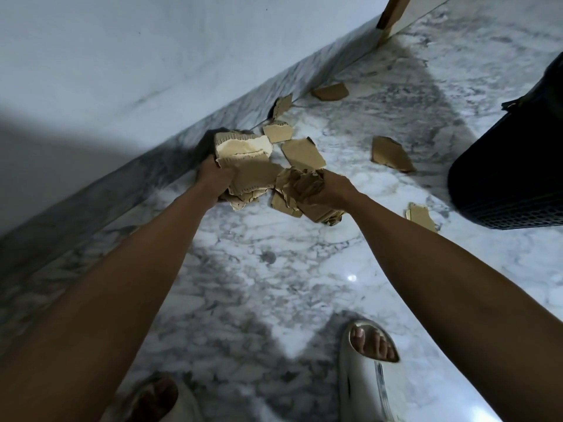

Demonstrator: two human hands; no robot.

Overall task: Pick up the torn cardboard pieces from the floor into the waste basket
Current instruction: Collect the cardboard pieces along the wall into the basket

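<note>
My left hand (pixel 214 175) and right hand (pixel 330 190), fingers hidden, each clutch a bundle of torn brown cardboard pieces (pixel 253 166) above the white-grey marble floor (pixel 274 269). The pieces show ragged edges and pale peeled inner layers; no print is legible. Further loose scraps (pixel 391 154) lie along the marble skirting (pixel 152 159). The dark perforated waste basket (pixel 511 166), cut off at right, stands nearby.
</note>
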